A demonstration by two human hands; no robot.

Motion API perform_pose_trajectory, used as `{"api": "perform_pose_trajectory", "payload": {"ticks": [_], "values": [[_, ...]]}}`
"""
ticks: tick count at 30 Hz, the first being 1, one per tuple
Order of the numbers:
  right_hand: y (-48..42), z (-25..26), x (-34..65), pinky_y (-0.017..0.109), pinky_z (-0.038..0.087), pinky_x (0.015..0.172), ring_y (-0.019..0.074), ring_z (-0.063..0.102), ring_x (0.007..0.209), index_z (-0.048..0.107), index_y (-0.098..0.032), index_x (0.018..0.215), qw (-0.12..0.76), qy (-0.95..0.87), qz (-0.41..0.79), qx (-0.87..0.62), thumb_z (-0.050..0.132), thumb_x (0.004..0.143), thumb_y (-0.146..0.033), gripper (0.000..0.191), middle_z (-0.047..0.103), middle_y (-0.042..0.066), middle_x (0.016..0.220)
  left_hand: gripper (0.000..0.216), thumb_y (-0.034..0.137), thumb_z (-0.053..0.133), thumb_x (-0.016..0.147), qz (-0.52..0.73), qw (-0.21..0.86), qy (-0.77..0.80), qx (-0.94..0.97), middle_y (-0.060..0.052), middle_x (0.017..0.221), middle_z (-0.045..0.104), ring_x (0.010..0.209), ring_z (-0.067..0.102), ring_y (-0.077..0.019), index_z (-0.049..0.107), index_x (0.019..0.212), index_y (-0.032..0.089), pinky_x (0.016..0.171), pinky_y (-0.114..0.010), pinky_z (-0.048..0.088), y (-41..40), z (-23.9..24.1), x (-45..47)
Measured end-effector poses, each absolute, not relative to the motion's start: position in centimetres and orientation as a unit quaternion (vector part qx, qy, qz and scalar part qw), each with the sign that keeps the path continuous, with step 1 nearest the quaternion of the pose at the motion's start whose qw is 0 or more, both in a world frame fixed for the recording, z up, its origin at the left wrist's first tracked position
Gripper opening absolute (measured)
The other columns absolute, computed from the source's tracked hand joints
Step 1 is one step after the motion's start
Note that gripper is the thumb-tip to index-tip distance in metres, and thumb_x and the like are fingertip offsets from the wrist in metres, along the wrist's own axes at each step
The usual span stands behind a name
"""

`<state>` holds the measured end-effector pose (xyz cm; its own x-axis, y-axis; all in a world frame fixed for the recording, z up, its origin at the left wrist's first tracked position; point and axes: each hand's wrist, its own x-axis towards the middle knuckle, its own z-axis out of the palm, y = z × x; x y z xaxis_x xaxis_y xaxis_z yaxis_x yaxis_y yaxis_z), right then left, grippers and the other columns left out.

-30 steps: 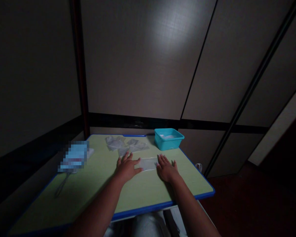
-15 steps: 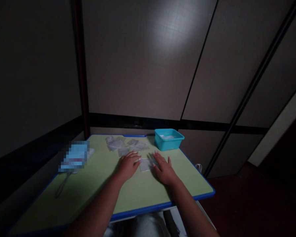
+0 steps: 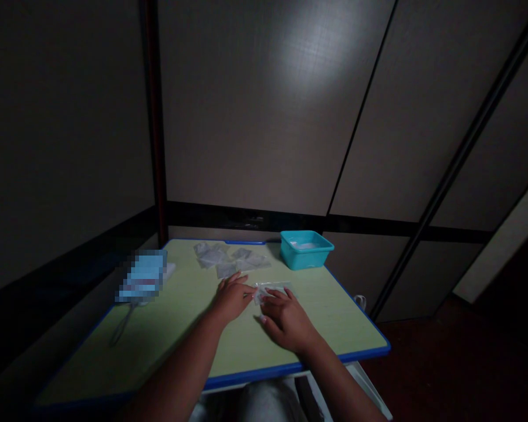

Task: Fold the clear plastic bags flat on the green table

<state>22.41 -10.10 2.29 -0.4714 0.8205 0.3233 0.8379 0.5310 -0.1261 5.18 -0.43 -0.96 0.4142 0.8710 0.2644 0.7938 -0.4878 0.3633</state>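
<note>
Right hand [image 3: 286,316] lies low over a clear plastic bag [image 3: 275,285], its fingers somewhat spread across the bag and its thumb held apart, lower and to the left. Left hand [image 3: 235,299] is just beside it, with the thumb and a finger at the bag's left edge and the other fingers reaching toward the far side; whether it pinches the plastic I cannot tell. The bag is on the pale green tabletop [image 3: 180,340], between the two hands and mostly covered by the right one, with its far edge showing as a bright strip.

Beyond the left hand, more flat clear bags lie in two loose groups, a left group [image 3: 211,256] and a right group [image 3: 251,261], some of them overlapping. At the far right of the tabletop stands a turquoise basket [image 3: 307,259], upright, with something pale and see-through inside. On the left is a blue thing [image 3: 143,275], too blurred to make out, and a thin grey strap [image 3: 122,328] trails from it toward the near side. Blue edging [image 3: 255,375] runs along the near side, and dark wall panels [image 3: 264,117] rise behind.
</note>
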Motion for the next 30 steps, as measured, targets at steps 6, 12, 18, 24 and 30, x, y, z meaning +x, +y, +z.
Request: {"api": "perform_pose_trajectory", "payload": {"ticks": [6,12,18,24,30], "values": [[-10.27,2.33,22.19,0.042,0.016,0.102,0.0206,0.041,0.116,0.064,-0.023,0.093,0.160,-0.855,-0.045,-0.491,0.038,0.086,-0.033,0.028,0.062,0.003,0.107,0.027,0.036,0.051,0.079,0.209,0.096,0.498,0.836,0.002,0.130,0.049,0.128,0.029,-0.0218,0.063,0.102,0.039,0.102,-0.043,0.024,-0.51,-0.83,5.17],[-10.33,2.30,22.03,0.041,0.017,0.102,0.0204,0.039,0.118,0.062,-0.023,0.100,0.154,-0.850,-0.053,-0.501,0.035,0.088,-0.034,0.031,0.060,0.004,0.112,0.027,0.036,0.051,0.078,0.208,0.098,0.502,0.833,0.002,0.129,0.050,0.127,0.030,-0.0215,0.063,0.102,0.039,0.103,-0.041,0.024,-0.47,-0.74,5.18],[-10.22,2.19,21.97,0.043,0.011,0.104,0.0207,0.038,0.118,0.063,-0.021,0.091,0.148,-0.821,-0.070,-0.547,0.032,0.089,-0.034,0.034,0.057,0.005,0.117,0.026,0.036,0.053,0.077,0.216,0.100,0.502,0.831,0.002,0.128,0.051,0.127,0.031,-0.0221,0.064,0.101,0.038,0.103,-0.041,0.024,-0.30,-1.01,5.19],[-10.09,1.93,21.96,0.042,0.015,0.103,0.0202,0.038,0.119,0.061,-0.020,0.096,0.146,-0.831,-0.054,-0.534,0.034,0.088,-0.036,0.032,0.054,0.006,0.122,0.030,0.036,0.049,0.080,0.226,0.104,0.489,0.836,0.001,0.129,0.050,0.127,0.031,-0.0211,0.060,0.108,0.036,0.104,-0.041,0.024,-0.27,-1.15,5.17],[-9.98,1.90,22.11,0.042,0.011,0.104,0.0188,0.041,0.117,0.060,-0.021,0.101,0.150,-0.830,-0.033,-0.537,0.033,0.089,-0.034,0.032,0.054,0.006,0.121,0.060,0.005,0.044,0.069,0.242,0.157,0.410,0.865,0.004,0.137,0.040,0.129,0.027,-0.0134,0.047,0.125,0.029,0.108,-0.035,0.021,-0.49,-0.98,5.36]]}}
